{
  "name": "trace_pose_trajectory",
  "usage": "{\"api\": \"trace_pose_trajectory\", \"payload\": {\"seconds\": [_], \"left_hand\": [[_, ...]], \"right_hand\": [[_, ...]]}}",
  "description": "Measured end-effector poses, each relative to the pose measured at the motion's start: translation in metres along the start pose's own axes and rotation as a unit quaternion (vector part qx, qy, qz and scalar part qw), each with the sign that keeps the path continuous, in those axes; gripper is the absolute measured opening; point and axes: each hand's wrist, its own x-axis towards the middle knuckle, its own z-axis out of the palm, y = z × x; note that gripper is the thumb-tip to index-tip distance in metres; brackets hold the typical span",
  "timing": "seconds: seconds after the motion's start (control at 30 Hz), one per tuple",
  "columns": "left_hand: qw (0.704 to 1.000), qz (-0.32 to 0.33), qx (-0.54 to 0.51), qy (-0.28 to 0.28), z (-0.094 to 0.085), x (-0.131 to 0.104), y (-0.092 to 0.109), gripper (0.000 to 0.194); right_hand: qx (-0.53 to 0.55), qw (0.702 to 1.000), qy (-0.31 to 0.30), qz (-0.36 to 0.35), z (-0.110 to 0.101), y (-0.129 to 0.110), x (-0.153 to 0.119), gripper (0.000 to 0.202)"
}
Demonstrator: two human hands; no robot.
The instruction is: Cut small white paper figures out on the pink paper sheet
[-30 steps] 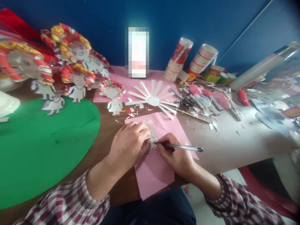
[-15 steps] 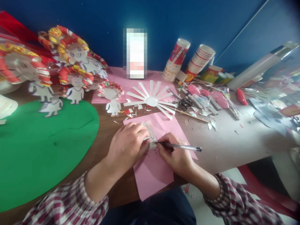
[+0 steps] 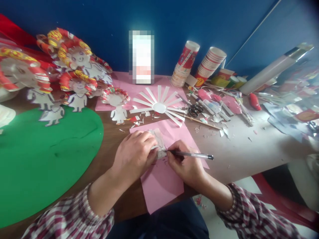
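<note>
The right hand (image 3: 185, 164) was clamped on a pen (image 3: 195, 155), its tip at the right edge of a small pale paper piece (image 3: 161, 152) marked with dark lines. The left hand (image 3: 136, 149) lay over the left part of that piece, fingers bent and close together; whether they pinched it could not be told. The piece rested on a pink sheet (image 3: 163, 186), with short dark marks just to its near side. Beyond the sheet's far edge lay a white cut-out with radiating strips (image 3: 159, 108). To the right of this were black scissors (image 3: 195, 110) and a thin stick (image 3: 204, 122); to its left, a paper figure (image 3: 119, 114). A green disc (image 3: 62, 149) covered the left side. Farther off, on the far right, two stacks of paper cups (image 3: 185, 63) leaned near a blue wall (image 3: 104, 30).
</note>
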Motion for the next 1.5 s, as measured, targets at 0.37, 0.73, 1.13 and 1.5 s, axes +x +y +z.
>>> {"api": "trace_pose_trajectory", "payload": {"seconds": [0.37,0.73,1.13,1.5], "left_hand": [[1.0,0.0,0.005,-0.001,0.001,0.0,-0.001,0.018],[1.0,0.007,0.016,0.015,0.0,0.0,0.001,0.013],[0.999,0.004,0.024,0.023,0.002,0.0,-0.001,0.007],[1.0,0.009,0.007,0.014,0.002,0.0,-0.001,0.012]], "right_hand": [[0.156,0.984,0.028,0.085,-0.003,0.001,0.003,0.004],[0.158,0.984,0.007,0.083,-0.004,0.002,-0.002,0.005],[0.201,0.971,-0.069,0.111,-0.023,0.003,0.019,0.004],[0.144,0.988,-0.041,0.03,-0.008,0.006,0.017,0.01]]}}
